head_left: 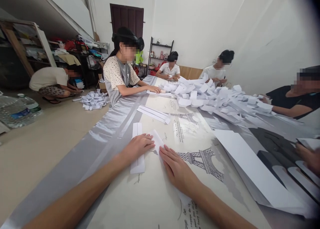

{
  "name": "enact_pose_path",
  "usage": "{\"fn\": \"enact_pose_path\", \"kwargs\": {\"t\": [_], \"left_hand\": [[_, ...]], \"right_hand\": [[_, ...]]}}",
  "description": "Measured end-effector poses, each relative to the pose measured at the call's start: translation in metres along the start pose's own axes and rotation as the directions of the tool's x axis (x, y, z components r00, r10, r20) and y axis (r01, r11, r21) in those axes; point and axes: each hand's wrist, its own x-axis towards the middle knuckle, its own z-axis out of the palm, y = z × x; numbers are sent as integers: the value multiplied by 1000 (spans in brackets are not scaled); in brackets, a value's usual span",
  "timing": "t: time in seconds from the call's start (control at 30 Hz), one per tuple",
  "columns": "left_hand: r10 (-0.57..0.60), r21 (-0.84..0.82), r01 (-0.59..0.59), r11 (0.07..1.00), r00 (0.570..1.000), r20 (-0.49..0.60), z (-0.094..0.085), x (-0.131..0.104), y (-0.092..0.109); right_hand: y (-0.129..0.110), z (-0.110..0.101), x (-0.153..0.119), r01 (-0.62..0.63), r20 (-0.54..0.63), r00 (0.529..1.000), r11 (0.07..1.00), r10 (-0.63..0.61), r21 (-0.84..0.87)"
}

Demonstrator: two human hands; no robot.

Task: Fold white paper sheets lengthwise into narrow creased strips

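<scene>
A white paper strip (157, 140) lies between my two hands on the printed tablecloth (120, 199); its lower part runs beneath my right hand and shows again by the wrist. My left hand (140, 147) has its bent fingers together at the strip's upper left edge. Under that same hand lies another strip (137, 164) with a dark line along it. My right hand (178, 167) rests along the first strip's right side, fingers stretched out flat. Farther up the table is a lined paper strip (153, 114).
A big heap of folded white papers (200, 92) covers the table's far right. Flat white sheets (250, 169) lie at my right, near another person's hand (310, 155). Several people sit around the table. One person (50, 81) crouches by a paper pile (93, 100) on the floor.
</scene>
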Motion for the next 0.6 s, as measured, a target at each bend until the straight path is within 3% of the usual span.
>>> {"fn": "enact_pose_path", "kwargs": {"t": [0.2, 0.37, 0.5, 0.6], "left_hand": [[-18, 10, 18, 1000, 1000, 4, -1, -2, 2], [16, 214, -5, 977, 999, -52, 2, -1, 11], [196, 506, -203, 838, 978, 67, 3, 6, 27], [193, 623, -232, 747, 972, 132, 3, 13, 38]], "right_hand": [[0, -2, 2, 8, -1, 1000, 1000, -8, -20], [-2, -4, 4, 8, 51, 999, 998, -5, -69], [-5, -7, 5, -1, 69, 998, 995, 8, -101], [-6, -8, 5, 6, 64, 998, 995, 1, -103]]}}
